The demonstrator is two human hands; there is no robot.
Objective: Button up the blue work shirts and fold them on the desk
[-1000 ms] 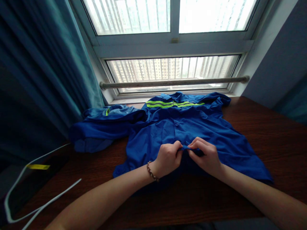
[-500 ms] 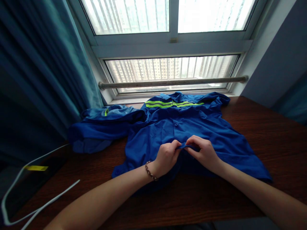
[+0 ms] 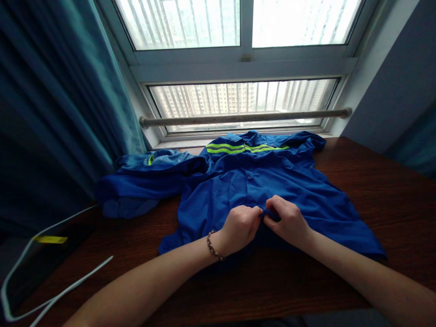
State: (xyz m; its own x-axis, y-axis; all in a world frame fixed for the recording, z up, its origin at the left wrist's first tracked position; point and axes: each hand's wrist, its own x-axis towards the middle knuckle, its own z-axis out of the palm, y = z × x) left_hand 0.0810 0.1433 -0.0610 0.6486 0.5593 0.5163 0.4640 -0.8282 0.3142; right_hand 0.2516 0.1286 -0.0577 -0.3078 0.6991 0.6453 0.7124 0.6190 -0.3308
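A blue work shirt [image 3: 218, 190] with yellow-green reflective stripes lies spread on the dark wooden table, its collar toward the window. Low on its front placket, my left hand [image 3: 241, 227] pinches the fabric edge between thumb and fingers; a braided bracelet circles that wrist. Close beside it on the right, my right hand [image 3: 288, 221] grips the same edge, thumb and fingertips pressed together. Whether a button sits between the fingertips is hidden. One shirt button [image 3: 250, 177] shows farther up the placket.
Another blue garment piece or sleeve [image 3: 143, 186] lies bunched at the left by the curtain [image 3: 68, 100]. White cable [image 3: 75, 284] runs along the table's left side, near a yellow label [image 3: 51, 239]. A metal bar [image 3: 245, 118] crosses the window behind the table [image 3: 391, 195].
My left hand has shifted slightly right and turned knuckles-up. My fingertips have come closer together at the shirt's placket; the shirt itself lies nearly as before.
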